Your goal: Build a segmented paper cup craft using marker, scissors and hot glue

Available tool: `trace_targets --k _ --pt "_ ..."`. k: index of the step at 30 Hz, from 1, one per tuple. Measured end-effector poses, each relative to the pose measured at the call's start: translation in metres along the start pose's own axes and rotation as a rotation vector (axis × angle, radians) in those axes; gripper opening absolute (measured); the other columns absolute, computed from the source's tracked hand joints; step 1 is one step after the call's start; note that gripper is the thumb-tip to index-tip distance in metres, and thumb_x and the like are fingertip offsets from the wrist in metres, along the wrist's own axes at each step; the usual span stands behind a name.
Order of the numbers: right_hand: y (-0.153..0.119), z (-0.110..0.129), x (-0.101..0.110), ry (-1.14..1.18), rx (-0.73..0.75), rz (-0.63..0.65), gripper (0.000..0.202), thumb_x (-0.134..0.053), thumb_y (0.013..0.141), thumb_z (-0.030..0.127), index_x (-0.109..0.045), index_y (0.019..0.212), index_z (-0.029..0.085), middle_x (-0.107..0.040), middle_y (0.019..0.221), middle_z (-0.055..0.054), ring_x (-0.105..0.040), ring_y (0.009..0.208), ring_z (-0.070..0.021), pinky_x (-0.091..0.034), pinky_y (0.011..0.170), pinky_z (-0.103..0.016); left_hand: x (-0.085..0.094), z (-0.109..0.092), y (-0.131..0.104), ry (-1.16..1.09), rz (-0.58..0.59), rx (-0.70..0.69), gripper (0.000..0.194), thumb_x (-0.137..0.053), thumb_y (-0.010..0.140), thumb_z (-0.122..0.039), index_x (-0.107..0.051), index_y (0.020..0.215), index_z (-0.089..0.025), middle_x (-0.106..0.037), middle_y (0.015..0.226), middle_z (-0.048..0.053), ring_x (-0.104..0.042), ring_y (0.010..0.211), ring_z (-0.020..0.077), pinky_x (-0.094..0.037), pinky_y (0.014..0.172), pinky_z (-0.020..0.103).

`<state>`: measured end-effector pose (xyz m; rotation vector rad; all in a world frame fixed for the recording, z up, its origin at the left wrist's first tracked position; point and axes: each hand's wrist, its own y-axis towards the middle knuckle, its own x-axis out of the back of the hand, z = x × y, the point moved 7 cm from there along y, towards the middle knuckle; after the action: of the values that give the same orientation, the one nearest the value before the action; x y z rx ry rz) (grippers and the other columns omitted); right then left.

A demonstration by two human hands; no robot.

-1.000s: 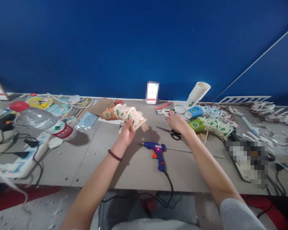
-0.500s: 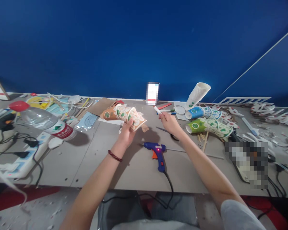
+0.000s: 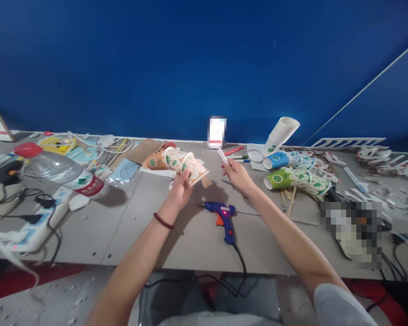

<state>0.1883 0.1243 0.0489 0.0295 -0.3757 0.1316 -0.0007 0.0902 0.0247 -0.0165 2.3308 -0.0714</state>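
My left hand [image 3: 181, 188] is closed round a row of orange patterned paper cups [image 3: 177, 158] joined end to end and lying sideways. Cut paper pieces stick out at the right end of the row. Between the fingers of my right hand [image 3: 236, 175] is a slim white marker pen [image 3: 222, 156], pointing up and away to the left, apart from the cups. Below both hands a blue hot glue gun [image 3: 221, 210] lies on its side with a red light lit and a glue stick [image 3: 250, 213] in its back.
Blue cups [image 3: 289, 160], green cups [image 3: 297, 180] and a tilted white cup stack [image 3: 281, 133] are at right. Markers [image 3: 238, 158] lie behind my right hand. A water bottle [image 3: 64, 172] leans over a power strip [image 3: 44, 222] at left. Paper scraps [image 3: 391, 167] litter the right.
My right hand has turned the white marker pen more upright, and its fingers have shifted slightly left and down. My left hand and the orange cups stay nearly still.
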Motion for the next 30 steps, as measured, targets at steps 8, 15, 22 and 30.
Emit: trace_targets --k 8,15,22,30 --pt "-0.004 -0.008 -0.012 0.280 -0.184 0.076 0.023 -0.051 0.085 0.044 -0.051 0.086 0.021 -0.041 0.060 0.009 -0.025 0.040 -0.0045 -0.020 0.039 -0.017 -0.004 0.000 -0.003 0.000 0.020 0.013 0.055 -0.083 0.062 -0.036 -0.064 0.111 -0.018 -0.072 0.109 0.006 -0.066 0.108 0.0243 -0.049 0.099 0.036" --pt "0.003 -0.032 -0.025 0.330 -0.295 0.105 0.016 -0.047 0.090 0.035 -0.053 0.095 0.021 -0.060 0.075 0.001 -0.054 0.055 -0.0094 -0.041 0.048 -0.020 -0.003 0.000 -0.001 0.014 0.020 0.001 0.053 -0.084 0.062 -0.036 -0.065 0.108 -0.019 -0.073 0.107 0.006 -0.067 0.105 0.0228 -0.050 0.095 0.033" --pt "0.005 -0.039 -0.027 0.289 -0.260 0.105 0.022 -0.047 0.089 0.043 -0.052 0.096 0.022 -0.071 0.102 -0.007 -0.065 0.084 -0.0158 -0.045 0.053 -0.021 -0.003 0.001 0.000 0.037 0.040 0.001 0.060 -0.083 0.064 -0.039 -0.062 0.118 -0.020 -0.072 0.108 0.005 -0.065 0.110 0.0234 -0.048 0.100 0.036" --pt "0.007 -0.015 -0.008 0.291 0.005 -0.063 0.025 -0.049 0.088 0.046 -0.047 0.099 0.024 -0.071 0.106 -0.008 -0.062 0.107 -0.0178 -0.049 0.086 -0.030 -0.005 -0.001 -0.002 0.057 0.018 -0.022 0.056 -0.086 0.060 -0.038 -0.066 0.109 -0.019 -0.072 0.108 0.006 -0.066 0.106 0.0223 -0.050 0.096 0.034"
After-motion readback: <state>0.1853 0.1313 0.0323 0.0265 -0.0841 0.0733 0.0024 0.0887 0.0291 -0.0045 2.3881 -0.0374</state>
